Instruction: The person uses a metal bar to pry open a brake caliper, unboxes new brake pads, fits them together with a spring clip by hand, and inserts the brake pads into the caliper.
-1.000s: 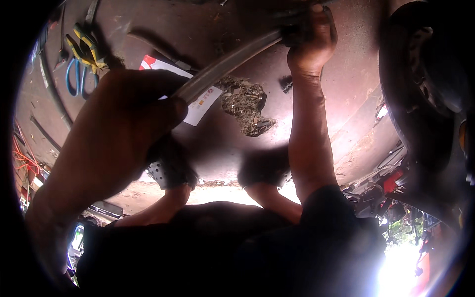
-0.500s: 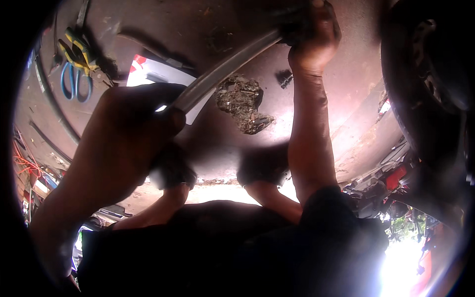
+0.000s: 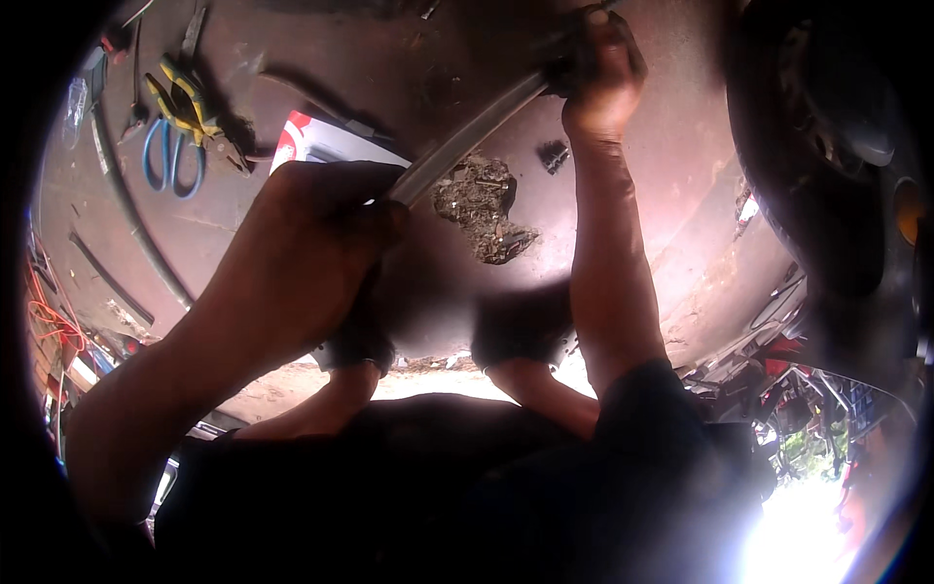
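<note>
A pale, translucent strip that looks like a length of tubing runs on a slant between my hands, above the floor. My left hand is closed round its lower end, thumb pressed against it. Farther off and to the right, my right hand is closed at the upper end, round a dark piece that the strip meets; its shape is lost in shadow. Partly behind my left hand lies a white and red sheet or packet. Below the strip is a rough, crumbly patch in the floor.
Yellow and black pliers and blue-handled scissors lie at the far left. A long dark hose curves beside them. On the right stands a dark tyre-like wheel. Orange cord tangles at the left edge.
My left hand has moved right, and my right hand slightly left, so they are a little closer together. Both still hold the strip's ends. The view has shifted slightly.
</note>
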A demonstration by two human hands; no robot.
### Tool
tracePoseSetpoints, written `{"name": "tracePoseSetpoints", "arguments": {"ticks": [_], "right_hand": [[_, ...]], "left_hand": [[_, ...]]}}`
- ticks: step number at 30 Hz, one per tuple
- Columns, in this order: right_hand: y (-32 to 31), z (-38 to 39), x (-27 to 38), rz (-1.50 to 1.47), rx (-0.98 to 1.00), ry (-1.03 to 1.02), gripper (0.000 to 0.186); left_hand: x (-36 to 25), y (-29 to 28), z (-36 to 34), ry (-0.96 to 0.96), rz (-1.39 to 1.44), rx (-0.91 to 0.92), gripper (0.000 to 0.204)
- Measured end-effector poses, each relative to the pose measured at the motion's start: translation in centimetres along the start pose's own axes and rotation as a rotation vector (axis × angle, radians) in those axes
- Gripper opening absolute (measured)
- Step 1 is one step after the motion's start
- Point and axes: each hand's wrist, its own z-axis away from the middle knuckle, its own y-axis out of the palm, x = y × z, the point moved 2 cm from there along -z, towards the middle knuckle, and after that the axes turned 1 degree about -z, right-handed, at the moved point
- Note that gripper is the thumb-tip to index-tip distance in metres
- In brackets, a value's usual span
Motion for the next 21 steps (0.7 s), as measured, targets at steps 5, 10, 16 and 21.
{"name": "tracePoseSetpoints", "arguments": {"ticks": [5, 10, 16, 21], "right_hand": [[0.0, -0.3, -0.1, -0.005, 0.015, -0.036, 0.02], [0.6, 0.1, 0.5, 0.013, 0.008, -0.026, 0.023], [0.5, 0.0, 0.7, -0.004, 0.006, 0.062, 0.025], [0.2, 0.1, 0.3, 0.025, 0.016, 0.025, 0.027]], "left_hand": [[-0.1, 0.3, -0.1, -0.123, 0.039, 0.033, 0.015], [0.2, 0.4, 0.0, -0.159, 0.112, 0.029, 0.017], [1.2, 0.6, 0.0, -0.109, 0.233, 0.026, 0.019], [0.8, 0.5, 0.0, -0.195, 0.149, 0.091, 0.022]]}}
